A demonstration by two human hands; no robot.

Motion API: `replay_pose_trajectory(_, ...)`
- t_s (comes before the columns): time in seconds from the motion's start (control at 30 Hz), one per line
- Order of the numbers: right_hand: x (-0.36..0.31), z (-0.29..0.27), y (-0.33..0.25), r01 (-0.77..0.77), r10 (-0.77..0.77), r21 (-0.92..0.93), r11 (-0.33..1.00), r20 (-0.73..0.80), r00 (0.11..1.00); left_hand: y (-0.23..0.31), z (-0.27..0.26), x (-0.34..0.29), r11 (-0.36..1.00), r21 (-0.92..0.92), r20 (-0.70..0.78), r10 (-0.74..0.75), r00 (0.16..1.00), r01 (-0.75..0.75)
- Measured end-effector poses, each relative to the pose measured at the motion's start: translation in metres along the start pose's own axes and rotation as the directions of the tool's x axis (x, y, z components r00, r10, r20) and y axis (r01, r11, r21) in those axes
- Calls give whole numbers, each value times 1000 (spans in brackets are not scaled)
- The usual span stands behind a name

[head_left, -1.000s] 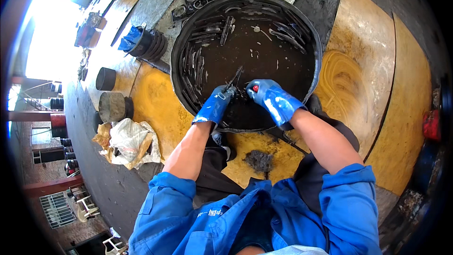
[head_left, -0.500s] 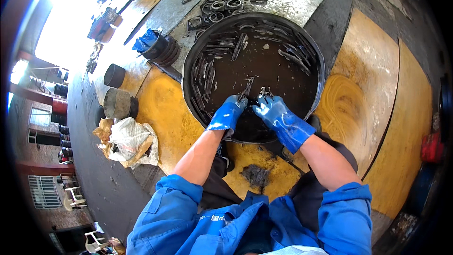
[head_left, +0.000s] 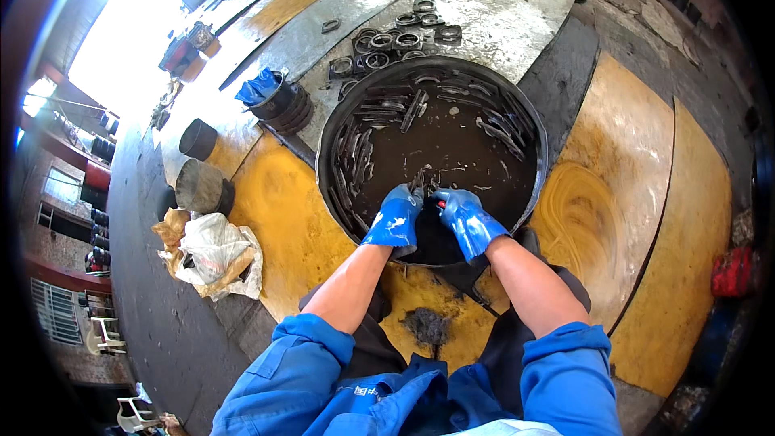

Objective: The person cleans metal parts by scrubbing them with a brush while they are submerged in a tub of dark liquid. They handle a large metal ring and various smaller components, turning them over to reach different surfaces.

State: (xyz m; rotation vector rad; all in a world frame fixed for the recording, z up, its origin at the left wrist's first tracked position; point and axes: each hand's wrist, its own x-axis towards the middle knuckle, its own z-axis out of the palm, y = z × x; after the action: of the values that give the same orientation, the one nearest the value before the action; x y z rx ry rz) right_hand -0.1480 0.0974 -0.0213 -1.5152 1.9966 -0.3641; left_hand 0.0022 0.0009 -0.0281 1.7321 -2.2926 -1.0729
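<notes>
Both my hands wear blue rubber gloves and meet over the near side of a large round black basin (head_left: 339, 125) filled with dark oily liquid. My left hand (head_left: 395, 218) grips a dark thin metal part (head_left: 419, 182) that sticks up from between the two gloves. My right hand (head_left: 466, 218) is closed around a small tool with a red spot (head_left: 441, 203), pressed against the same part. Several curved metal strips (head_left: 359, 157) lie along the basin's inner wall and far side.
Metal rings (head_left: 395, 36) are stacked on a steel plate behind the basin. A blue cloth lies on black cylinders (head_left: 278, 101) to the left, beside two grey tubes (head_left: 198, 165). A crumpled plastic bag (head_left: 210, 250) sits near my left knee. Yellow-stained floor surrounds the basin.
My hands have come closer together over the basin's near edge. The view has shifted so the basin sits lower and nearer the centre.
</notes>
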Motion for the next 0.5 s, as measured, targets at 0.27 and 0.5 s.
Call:
replay_pose_trajectory(0.27, -4, -21, 34, 55, -84, 420, 906, 50, 995, 27, 0, -25, 969, -192, -9, 157, 988, -155)
replay_pose_trajectory(0.5, -27, -50, 1, -139, -18, 652, 745, 228, 973, -14, 49, 33, 901, 98, 27, 422, 906, -423)
